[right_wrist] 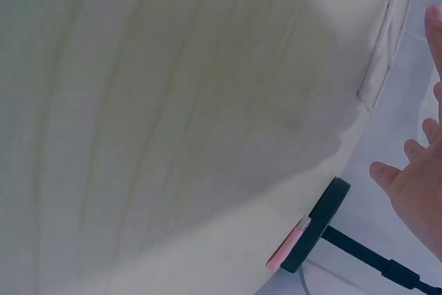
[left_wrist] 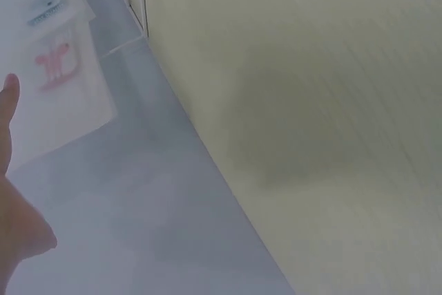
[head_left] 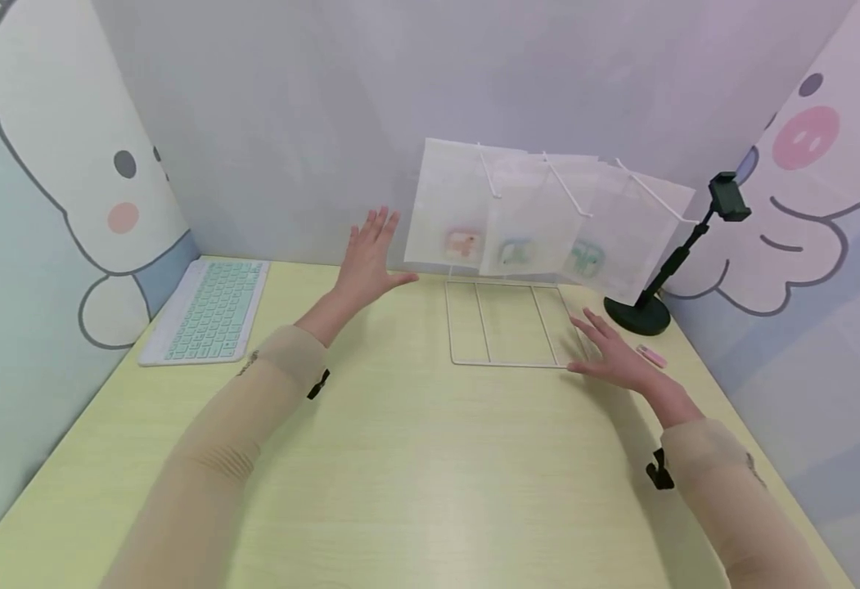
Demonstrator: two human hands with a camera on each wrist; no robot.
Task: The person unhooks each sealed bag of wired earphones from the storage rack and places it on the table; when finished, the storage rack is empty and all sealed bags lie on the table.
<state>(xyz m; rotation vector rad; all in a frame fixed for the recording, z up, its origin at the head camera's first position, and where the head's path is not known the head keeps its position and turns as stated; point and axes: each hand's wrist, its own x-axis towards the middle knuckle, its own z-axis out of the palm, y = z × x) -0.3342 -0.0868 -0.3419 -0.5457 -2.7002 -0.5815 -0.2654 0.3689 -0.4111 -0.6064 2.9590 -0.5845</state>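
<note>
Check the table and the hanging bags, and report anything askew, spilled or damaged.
The right-hand bag looks askew: its top edge slopes down to the right, while the middle bag hangs nearly level. I see no spill or damage.

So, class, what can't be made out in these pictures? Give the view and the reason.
Left wrist: much of the left hand, cut off by the left edge.
Right wrist: part of the right hand, cut off by the right edge; the dark stand's top, likewise.
Head: coloured shapes at the white bags, too hazy; keyboard lettering, too small.
</note>
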